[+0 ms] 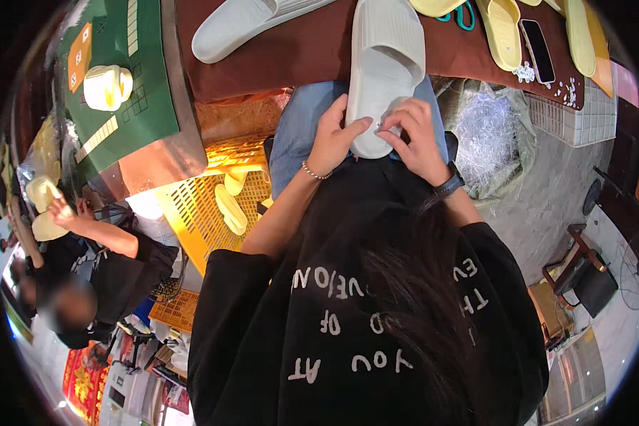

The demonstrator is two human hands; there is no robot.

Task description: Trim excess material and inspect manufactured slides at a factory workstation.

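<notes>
Both hands grip near end of white slipper: left hand, right hand. Slipper runs long, away over worktop. Right fingers maybe pinch something tiny.

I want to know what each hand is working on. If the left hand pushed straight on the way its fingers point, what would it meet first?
The left hand points toward the heel end of the pale grey slipper, and its fingertips already seem to touch it. Beyond it is the right hand, gripping the same end.
</notes>
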